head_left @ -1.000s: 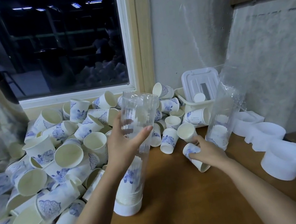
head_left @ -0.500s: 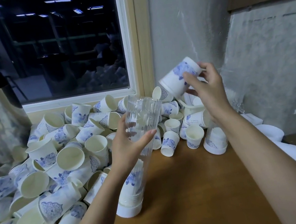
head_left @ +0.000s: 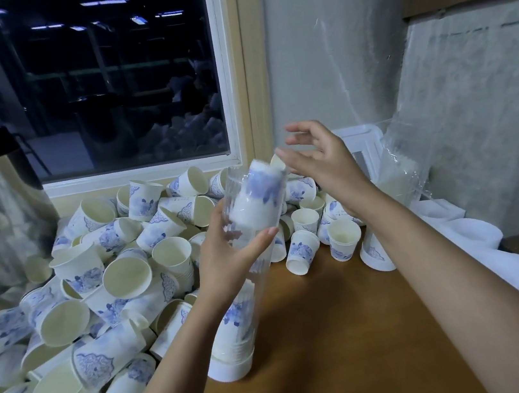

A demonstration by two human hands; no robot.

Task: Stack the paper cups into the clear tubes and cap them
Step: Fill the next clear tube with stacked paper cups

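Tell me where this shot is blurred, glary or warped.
Head view: the paper cup at the top of the clear tube is motion-smeared, and the right hand is slightly soft. The dark window mirrors ceiling lights. The window frame bows from the wide-angle lens. Lighting is dim overall.

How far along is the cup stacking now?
Done: a short stack of cups sits low in the clear tube, above its white bottom cap. In hand: the left hand grips the tube; one cup is inside near the mouth, the right hand open beside it. Left: the large pile of loose cups; no top cap yet.
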